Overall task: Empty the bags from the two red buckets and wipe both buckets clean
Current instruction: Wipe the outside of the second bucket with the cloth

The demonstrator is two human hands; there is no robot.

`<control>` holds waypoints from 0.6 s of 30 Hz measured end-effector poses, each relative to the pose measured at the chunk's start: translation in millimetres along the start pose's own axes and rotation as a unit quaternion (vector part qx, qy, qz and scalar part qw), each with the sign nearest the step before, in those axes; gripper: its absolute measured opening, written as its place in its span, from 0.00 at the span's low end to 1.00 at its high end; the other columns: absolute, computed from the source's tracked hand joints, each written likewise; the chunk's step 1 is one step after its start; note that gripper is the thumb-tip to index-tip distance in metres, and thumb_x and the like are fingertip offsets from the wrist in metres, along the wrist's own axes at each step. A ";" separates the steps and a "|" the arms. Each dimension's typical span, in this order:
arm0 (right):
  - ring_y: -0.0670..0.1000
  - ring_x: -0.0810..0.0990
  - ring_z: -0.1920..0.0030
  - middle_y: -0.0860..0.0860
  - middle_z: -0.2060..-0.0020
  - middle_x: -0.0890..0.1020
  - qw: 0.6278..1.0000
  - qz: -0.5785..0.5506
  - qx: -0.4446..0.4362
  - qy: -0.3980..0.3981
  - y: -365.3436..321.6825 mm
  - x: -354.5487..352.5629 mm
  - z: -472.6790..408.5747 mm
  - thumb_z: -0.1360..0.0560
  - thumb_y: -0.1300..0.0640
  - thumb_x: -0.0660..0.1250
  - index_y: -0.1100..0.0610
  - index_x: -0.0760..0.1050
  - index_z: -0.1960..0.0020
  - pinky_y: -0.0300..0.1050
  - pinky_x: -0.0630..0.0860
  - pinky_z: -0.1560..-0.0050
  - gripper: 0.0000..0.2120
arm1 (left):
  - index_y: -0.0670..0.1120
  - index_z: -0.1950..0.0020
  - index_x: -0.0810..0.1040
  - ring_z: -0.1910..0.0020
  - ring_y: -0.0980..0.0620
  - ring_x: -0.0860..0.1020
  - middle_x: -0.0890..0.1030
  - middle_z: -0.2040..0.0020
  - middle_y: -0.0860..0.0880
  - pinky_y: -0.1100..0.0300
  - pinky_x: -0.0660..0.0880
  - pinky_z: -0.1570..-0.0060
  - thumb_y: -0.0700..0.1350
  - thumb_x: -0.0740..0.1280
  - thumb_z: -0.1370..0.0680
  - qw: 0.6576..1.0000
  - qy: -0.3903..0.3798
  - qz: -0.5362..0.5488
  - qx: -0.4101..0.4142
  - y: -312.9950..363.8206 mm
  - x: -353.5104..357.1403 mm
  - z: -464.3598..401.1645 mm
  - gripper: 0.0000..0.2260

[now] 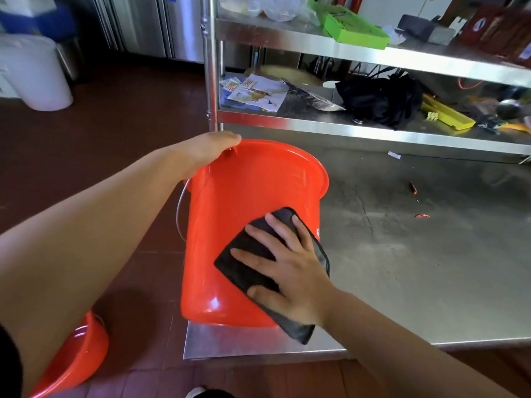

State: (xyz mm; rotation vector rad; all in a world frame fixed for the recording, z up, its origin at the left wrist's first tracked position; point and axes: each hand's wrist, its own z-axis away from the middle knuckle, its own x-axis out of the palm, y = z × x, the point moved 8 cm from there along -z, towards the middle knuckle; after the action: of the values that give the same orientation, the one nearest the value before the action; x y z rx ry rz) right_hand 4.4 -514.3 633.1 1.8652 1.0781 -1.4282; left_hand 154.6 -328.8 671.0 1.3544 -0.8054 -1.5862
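A person's right hand (290, 271) presses a dark cloth (258, 254) flat against the outer wall of a red bucket (244, 202), fingers spread and straight across the fabric; the cloth's lower end hangs past the bucket's base. The left hand (207, 152) grips the bucket's rim at its far upper edge, fingers curled over the lip, holding the bucket tilted with its mouth turned away from the camera. The bucket's base rests at the near left corner of a stainless steel table (431, 268), and its thin metal handle (179, 211) hangs down the left side.

A second red bucket (74, 360) sits on the dark red tiled floor (115, 139) at lower left, partly hidden behind the person's left forearm — its contents cannot be seen.

Small red scraps (413, 188) lie on the tabletop, well apart from the bucket. Behind the table stands a steel shelf rack (344, 126): its lower shelf holds printed papers (258, 91), a black bundle (379, 99) and a yellow tray (448, 114), its upper shelf a green tray (353, 27). A white bin (34, 73) stands on the floor at far left.
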 end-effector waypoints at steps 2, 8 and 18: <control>0.55 0.48 0.24 0.47 0.26 0.61 0.999 0.010 0.040 0.008 21.3 -5.8 -29.5 0.25 0.36 0.53 0.39 0.64 0.29 0.64 0.44 0.28 0.26 | 0.52 0.52 0.77 0.52 0.51 0.76 0.78 0.54 0.50 0.55 0.72 0.51 0.54 0.59 0.20 1.000 -0.013 0.020 0.003 -5.2 -2.6 0.1 0.09; 0.59 0.42 0.25 0.53 0.24 0.52 0.984 0.060 0.158 0.063 91.1 -31.2 -102.5 0.24 0.39 0.52 0.38 0.63 0.28 0.61 0.37 0.27 0.24 | 0.46 0.44 0.79 0.56 0.53 0.81 0.82 0.51 0.46 0.59 0.78 0.54 0.47 0.61 0.19 0.990 0.002 0.134 0.033 -12.0 -2.0 -3.5 0.10; 0.58 0.44 0.23 0.51 0.23 0.55 0.995 0.037 0.087 0.035 49.8 -16.9 -56.3 0.22 0.42 0.51 0.45 0.64 0.27 0.66 0.41 0.28 0.25 | 0.49 0.47 0.77 0.67 0.62 0.80 0.82 0.66 0.58 0.68 0.75 0.67 0.47 0.61 0.19 0.985 0.035 0.166 0.036 -28.6 -8.4 -5.8 0.06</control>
State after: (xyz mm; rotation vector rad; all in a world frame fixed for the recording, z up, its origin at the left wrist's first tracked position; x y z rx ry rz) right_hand 73.9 -499.6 663.1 2.0681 0.9319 -1.4639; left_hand 154.6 -309.1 647.9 1.2445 -0.9969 -1.2525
